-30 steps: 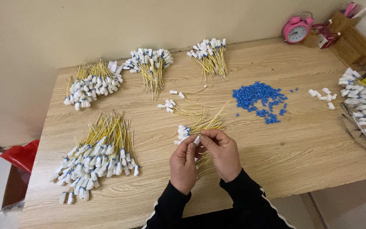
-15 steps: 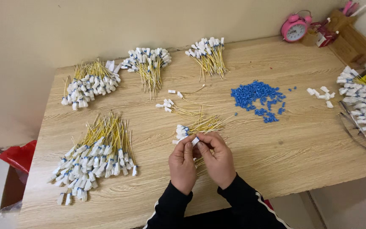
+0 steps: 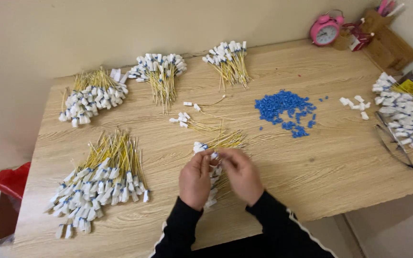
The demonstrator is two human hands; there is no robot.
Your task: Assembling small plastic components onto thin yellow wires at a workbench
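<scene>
My left hand (image 3: 196, 179) and my right hand (image 3: 241, 173) meet over the near middle of the wooden table (image 3: 331, 167). Between their fingertips they pinch a small white connector (image 3: 214, 155) on a yellow wire. Under my hands lies a small bunch of such wires (image 3: 214, 183) with white ends, partly hidden. Just beyond my fingers is a loose bundle of yellow wires (image 3: 223, 140). A pile of small blue plastic pieces (image 3: 285, 107) lies to the right of it.
Big bundles of yellow wires with white connectors lie at near left (image 3: 99, 184), far left (image 3: 92, 95), back middle (image 3: 161, 71) and back (image 3: 229, 59), another at right (image 3: 405, 112). Pink alarm clock (image 3: 326, 29) and wooden box (image 3: 388, 40) at back right. Red object (image 3: 10, 179) beside the table.
My hands have drawn a little nearer and closer together around the connector; the yellow wire that stuck out toward the far right is no longer raised.
</scene>
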